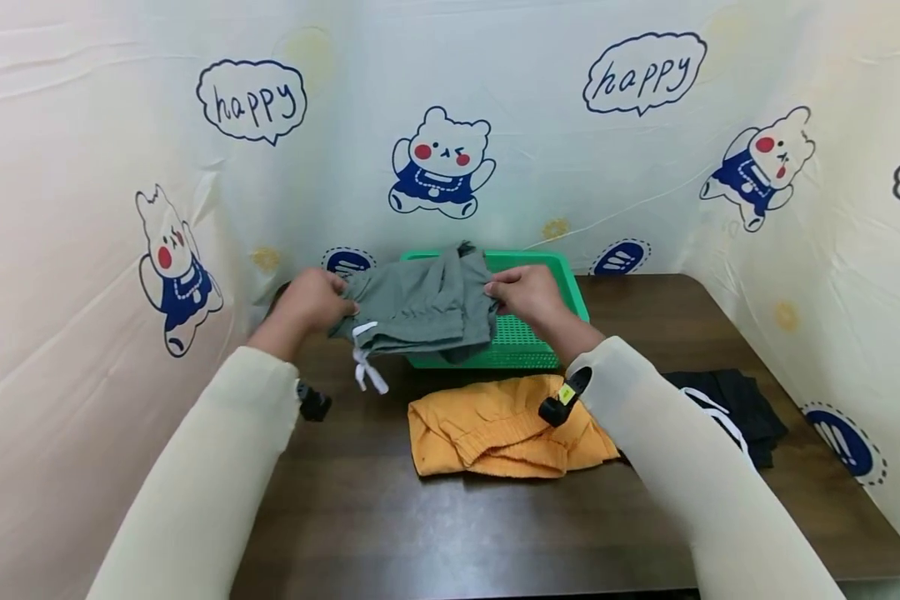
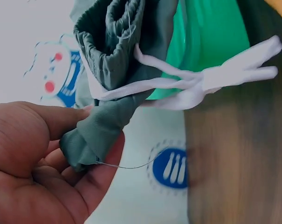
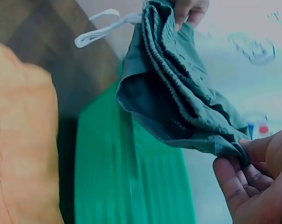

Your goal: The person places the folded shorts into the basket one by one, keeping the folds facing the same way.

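Folded grey-green drawstring bottoms (image 1: 423, 300) were held partly over a green basket (image 1: 528, 346), pinched at opposite ends between thumb and fingers of the left hand (image 1: 311, 302) and right hand (image 1: 534, 296); orange bottoms (image 1: 487, 425) were seen in front.

arms (image 1: 210, 467) stretched forward, left grip (image 1: 311, 302) and right grip (image 1: 534, 293) both pinching, well apart.

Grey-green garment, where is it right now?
In the head view, the grey-green garment is just left of centre, held between the left hand and right hand, hiding part of the green basket.
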Action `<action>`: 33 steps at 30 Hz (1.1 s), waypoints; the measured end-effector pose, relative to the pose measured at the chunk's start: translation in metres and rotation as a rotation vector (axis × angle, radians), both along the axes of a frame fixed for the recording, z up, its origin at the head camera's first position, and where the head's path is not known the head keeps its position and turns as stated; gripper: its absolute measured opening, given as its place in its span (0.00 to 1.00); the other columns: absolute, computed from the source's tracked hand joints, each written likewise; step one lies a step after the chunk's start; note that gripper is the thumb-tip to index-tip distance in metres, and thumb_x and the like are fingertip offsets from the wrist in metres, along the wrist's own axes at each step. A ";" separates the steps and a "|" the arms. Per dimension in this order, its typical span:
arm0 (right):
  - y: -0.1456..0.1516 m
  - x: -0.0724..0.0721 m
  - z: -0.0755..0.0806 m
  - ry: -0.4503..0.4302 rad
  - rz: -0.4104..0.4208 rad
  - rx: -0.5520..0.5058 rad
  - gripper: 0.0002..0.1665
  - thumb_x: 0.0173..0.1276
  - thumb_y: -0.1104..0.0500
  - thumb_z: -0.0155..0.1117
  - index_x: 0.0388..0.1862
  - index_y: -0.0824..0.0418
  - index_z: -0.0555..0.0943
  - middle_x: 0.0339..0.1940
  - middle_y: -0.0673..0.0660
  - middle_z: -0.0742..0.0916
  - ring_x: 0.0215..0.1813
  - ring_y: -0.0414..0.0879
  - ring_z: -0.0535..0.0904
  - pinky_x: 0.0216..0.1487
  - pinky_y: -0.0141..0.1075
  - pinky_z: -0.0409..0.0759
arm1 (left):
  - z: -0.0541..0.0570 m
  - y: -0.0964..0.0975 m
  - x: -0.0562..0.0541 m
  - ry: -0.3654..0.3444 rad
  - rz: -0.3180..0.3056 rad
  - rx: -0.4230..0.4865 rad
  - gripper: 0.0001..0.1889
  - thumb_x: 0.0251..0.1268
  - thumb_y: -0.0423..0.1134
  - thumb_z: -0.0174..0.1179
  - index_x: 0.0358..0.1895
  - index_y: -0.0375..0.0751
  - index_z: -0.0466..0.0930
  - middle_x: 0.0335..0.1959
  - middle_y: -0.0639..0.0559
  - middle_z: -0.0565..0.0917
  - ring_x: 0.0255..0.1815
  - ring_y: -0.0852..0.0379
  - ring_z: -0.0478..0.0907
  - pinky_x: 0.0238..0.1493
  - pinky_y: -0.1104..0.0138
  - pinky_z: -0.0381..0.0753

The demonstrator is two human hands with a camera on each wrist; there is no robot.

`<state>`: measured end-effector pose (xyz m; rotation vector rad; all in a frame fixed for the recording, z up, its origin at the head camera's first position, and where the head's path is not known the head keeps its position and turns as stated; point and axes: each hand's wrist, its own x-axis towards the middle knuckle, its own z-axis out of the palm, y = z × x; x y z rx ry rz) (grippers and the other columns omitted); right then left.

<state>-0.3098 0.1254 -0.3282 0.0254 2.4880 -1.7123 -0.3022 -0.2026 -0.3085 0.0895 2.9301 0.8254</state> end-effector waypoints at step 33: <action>0.066 -0.027 -0.071 0.092 -0.058 0.596 0.16 0.78 0.56 0.62 0.59 0.56 0.87 0.55 0.55 0.89 0.50 0.52 0.85 0.30 0.37 0.75 | -0.095 0.121 -0.043 0.176 -0.015 0.019 0.16 0.76 0.35 0.60 0.62 0.41 0.83 0.58 0.44 0.85 0.57 0.44 0.82 0.58 0.49 0.81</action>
